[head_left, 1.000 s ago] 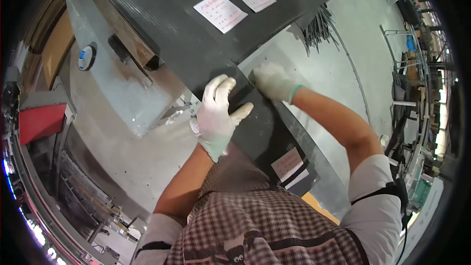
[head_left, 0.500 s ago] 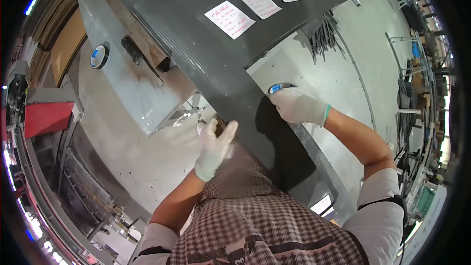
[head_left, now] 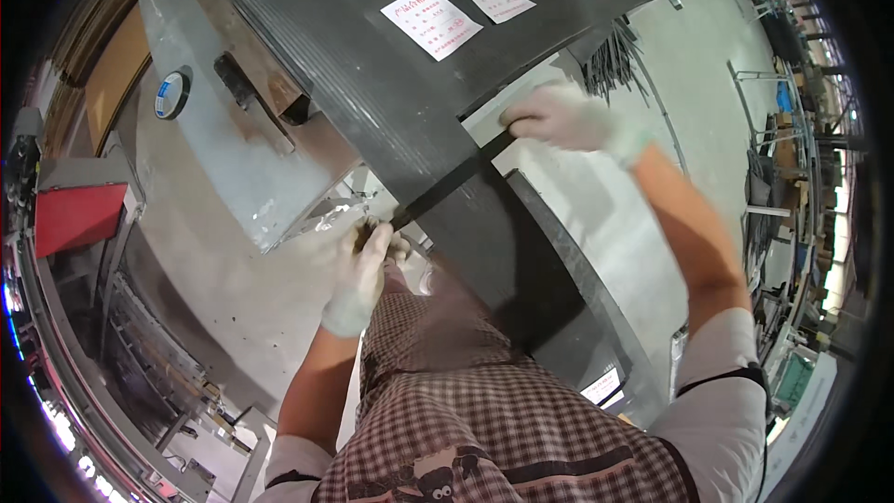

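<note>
Both my hands wear pale work gloves. A strip of black tape (head_left: 452,183) stretches taut and slanting across the narrow arm of a dark grey ribbed panel (head_left: 372,116). My left hand (head_left: 361,265), beside the panel's left edge, is closed on the strip's near end. Past the right edge, my right hand (head_left: 563,118) grips the far end, its outline blurred by motion. Whether the strip touches the panel, I cannot tell. No tape roll shows at my right hand now; its palm side is hidden.
White paper labels with red print (head_left: 431,22) lie in a row on the panel's far part. To the left, a metal table (head_left: 219,144) bears a second tape roll (head_left: 171,95) and a black-handled tool (head_left: 237,82). Thin dark strips (head_left: 610,61) hang beyond the panel's right side.
My right hand has moved up and away from my left, and the tape now spans between them. The blue-cored roll seen at my right hand is hidden. My left hand has shifted left and closed.
</note>
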The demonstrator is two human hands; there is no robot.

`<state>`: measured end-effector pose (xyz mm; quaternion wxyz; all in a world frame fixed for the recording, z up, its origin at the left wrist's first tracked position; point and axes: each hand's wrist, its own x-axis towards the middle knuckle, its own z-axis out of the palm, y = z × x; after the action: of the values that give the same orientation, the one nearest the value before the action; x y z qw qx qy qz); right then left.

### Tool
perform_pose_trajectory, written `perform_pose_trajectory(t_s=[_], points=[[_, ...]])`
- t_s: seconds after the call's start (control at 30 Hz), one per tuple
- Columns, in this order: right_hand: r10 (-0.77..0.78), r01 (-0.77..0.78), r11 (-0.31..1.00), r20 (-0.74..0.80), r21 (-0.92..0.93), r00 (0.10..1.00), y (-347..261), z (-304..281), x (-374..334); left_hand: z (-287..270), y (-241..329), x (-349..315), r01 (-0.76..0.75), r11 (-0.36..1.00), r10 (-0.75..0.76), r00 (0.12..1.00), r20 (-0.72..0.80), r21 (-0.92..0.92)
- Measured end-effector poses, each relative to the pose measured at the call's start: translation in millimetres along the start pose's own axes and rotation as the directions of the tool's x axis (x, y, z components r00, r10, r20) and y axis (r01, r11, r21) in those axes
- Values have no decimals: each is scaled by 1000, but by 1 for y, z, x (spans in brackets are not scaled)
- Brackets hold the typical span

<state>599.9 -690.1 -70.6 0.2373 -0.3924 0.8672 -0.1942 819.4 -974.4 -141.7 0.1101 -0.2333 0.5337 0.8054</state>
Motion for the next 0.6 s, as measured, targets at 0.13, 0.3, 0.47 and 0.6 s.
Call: perform_pose_trajectory(t_s=[0.13,0.3,0.47,0.6], points=[[-289,288,941,-22,178,957,10,89,36,-16,-73,72,-145,985,117,961,253,98],[322,-158,906,-397,392,860,-50,74,19,-11,-83,94,16,982,108,773,625,-189],[26,-19,1000,-442,21,897,-139,91,12,-33,-75,74,41,999,-44,876,481,15],[52,-56,998,-467,5,882,-135,94,9,-57,-12,20,196,954,-96,917,387,-228]])
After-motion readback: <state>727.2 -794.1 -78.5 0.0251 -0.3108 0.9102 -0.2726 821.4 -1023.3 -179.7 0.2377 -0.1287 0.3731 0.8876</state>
